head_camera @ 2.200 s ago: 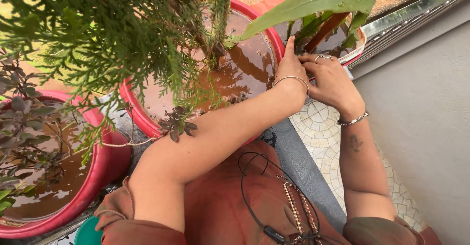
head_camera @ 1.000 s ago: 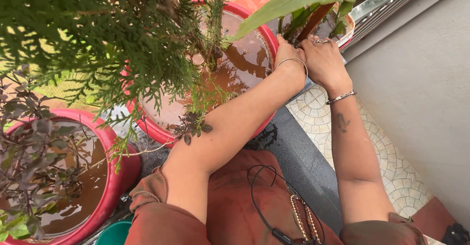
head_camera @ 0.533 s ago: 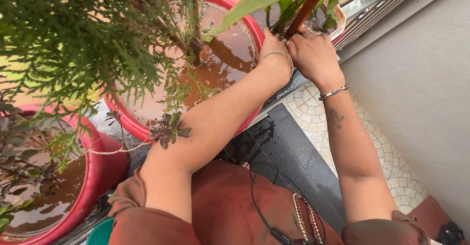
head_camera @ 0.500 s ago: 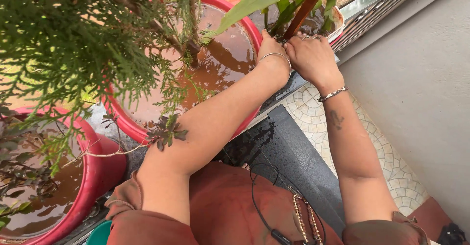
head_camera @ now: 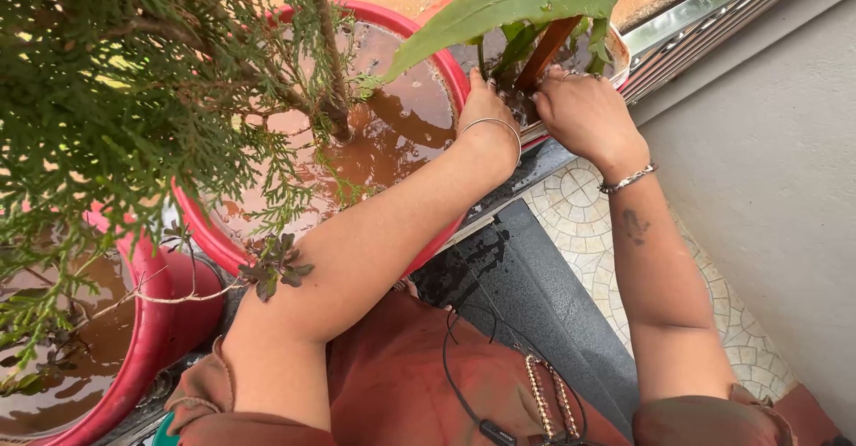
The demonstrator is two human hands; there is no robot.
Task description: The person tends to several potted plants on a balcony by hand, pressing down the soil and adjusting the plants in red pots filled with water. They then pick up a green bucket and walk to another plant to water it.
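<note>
Outdoor ledge along a grey wall (head_camera: 776,196), patterned tile floor (head_camera: 588,232) below, dark wet sill (head_camera: 526,294) between them. Far left: red pot (head_camera: 152,339) holding muddy water, thin twiggy plant in it. Next right: bigger red pot (head_camera: 446,53), brown water pooled on top of the soil, conifer (head_camera: 134,80) trunk rising from its middle and spreading over the view. Person leans over the sill, so both arms reach forward past the big pot. Left hand (head_camera: 489,105), silver bangle at the wrist, rests on the seam where the big pot meets the small pot (head_camera: 615,53); grip looks loosely spread, fingertips hidden in the plant base, so holding or not — cannot tell. Right hand (head_camera: 584,107), rings and a chain bracelet, lies palm down on the small pot's near rim, fingers curled into the wet soil by the broad-leaf plant (head_camera: 526,0) and its reddish stalk (head_camera: 546,49); whether it pinches anything cannot be told. Both hands sit close together at that plant's foot.
</note>
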